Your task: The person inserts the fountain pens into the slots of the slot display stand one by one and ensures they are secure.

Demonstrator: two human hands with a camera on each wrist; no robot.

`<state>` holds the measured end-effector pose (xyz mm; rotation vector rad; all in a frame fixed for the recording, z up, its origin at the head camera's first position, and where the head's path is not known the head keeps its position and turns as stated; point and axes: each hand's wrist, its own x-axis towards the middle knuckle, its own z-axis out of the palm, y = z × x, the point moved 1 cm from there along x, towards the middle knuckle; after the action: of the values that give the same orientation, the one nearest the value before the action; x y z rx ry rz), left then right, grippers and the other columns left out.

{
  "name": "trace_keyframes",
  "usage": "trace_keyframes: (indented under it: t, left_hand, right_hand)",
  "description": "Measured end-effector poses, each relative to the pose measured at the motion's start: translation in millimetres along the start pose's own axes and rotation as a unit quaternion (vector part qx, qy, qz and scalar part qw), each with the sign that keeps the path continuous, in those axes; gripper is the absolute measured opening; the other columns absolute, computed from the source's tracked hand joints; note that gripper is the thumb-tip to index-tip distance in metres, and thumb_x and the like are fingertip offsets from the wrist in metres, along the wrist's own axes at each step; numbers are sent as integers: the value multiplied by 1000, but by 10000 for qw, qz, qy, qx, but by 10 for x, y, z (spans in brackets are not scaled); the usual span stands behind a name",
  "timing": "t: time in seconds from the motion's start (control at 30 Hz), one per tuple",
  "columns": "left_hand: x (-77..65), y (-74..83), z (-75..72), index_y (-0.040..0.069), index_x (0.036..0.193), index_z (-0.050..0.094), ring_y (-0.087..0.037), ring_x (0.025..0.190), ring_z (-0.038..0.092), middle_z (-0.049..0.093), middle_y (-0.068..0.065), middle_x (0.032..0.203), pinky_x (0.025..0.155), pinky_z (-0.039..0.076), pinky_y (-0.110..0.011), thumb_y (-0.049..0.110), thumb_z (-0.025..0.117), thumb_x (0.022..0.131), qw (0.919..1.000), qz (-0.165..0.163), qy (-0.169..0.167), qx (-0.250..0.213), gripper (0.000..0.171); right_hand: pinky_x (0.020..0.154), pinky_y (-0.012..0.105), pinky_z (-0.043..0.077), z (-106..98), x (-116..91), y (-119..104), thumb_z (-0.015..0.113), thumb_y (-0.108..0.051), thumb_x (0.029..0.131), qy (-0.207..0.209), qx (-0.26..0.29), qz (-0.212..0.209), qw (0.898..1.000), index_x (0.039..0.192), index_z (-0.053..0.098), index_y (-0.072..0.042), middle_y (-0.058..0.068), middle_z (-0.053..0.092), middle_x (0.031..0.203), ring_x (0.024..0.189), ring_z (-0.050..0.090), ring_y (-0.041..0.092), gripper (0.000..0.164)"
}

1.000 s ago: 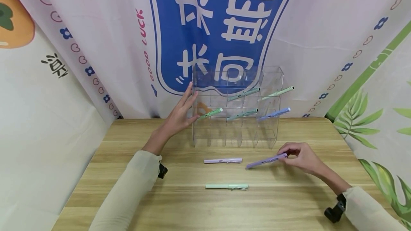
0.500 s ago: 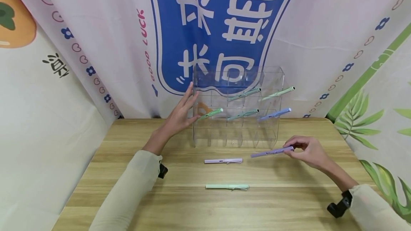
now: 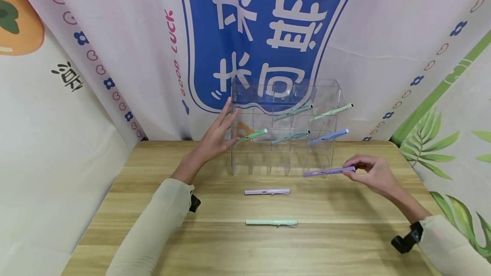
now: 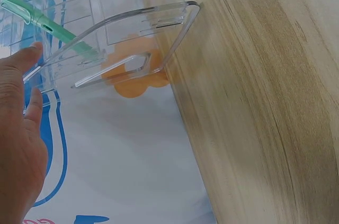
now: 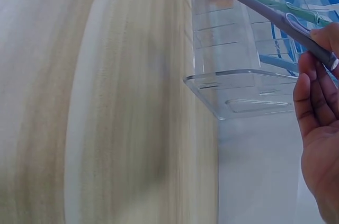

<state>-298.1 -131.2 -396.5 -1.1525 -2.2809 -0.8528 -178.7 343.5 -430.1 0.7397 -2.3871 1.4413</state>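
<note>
A clear acrylic rack [image 3: 339, 97] with rows of compartments stands at the back of the table. My left hand [image 3: 212, 139] rests against its left side with fingers extended; the left wrist view shows the fingers [image 4: 33, 108] at the rack's edge. Between right thumb and fingers, my right hand [image 3: 374, 174] pinches one end of a purple pen [image 3: 326, 172]. This pen is raised off the table, near the rack's lower right front, its free end pointing left. Inside the rack, a green pen [image 3: 253, 134], two teal pens [image 3: 293, 113], a pale green pen [image 3: 332, 112] and a blue pen [image 3: 328, 136] stick out.
On the wooden table [image 3: 207, 242] lie a lilac pen [image 3: 266, 192] and, closer to me, a mint green pen [image 3: 270, 222], both sideways. Behind the rack hangs a printed curtain [image 3: 153, 76].
My right hand has lifted the purple pen and carried it away from me and slightly right, toward the rack. The left hand stays at the rack's side.
</note>
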Motion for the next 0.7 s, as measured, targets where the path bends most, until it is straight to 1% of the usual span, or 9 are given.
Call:
trace_keyframes:
  t: [0.13, 0.33, 0.47, 0.7]
  left_hand:
    - [3, -3, -4, -7, 162, 30, -47, 156, 30, 4, -30, 174, 113, 50, -52, -10, 88, 80, 10000, -23, -13, -14, 101]
    - [4, -13, 0, -7, 162, 30, -48, 156, 29, 5, -32, 173, 112, 51, -52, -10, 88, 79, 10000, 28, -4, -6, 101]
    - [3, -21, 7, -9, 161, 31, -50, 154, 30, 6, -34, 172, 110, 52, -53, -11, 90, 77, 9999, 106, 55, 19, 103]
    - [0, -36, 18, -8, 162, 31, -49, 154, 32, 7, -32, 173, 107, 55, -51, -12, 90, 76, 9999, 109, 83, 40, 104]
  right_hand:
    - [63, 16, 56, -24, 27, -9, 78, 23, 78, 196, 10, -79, 9998, 93, 78, 4, -1, 77, 90, 76, 69, 6, 24]
    - [59, 15, 52, -71, 55, -4, 79, 22, 79, 346, -157, -5, 9993, 93, 79, 2, -3, 77, 90, 75, 67, 4, 25]
    - [59, 14, 51, -94, 74, 15, 78, 24, 78, 437, -186, -58, 9989, 94, 78, 5, -4, 77, 91, 75, 67, 4, 25]
    - [64, 12, 54, -129, 101, 20, 80, 22, 78, 608, -298, -29, 9977, 94, 79, 5, -8, 77, 91, 76, 67, 3, 24]
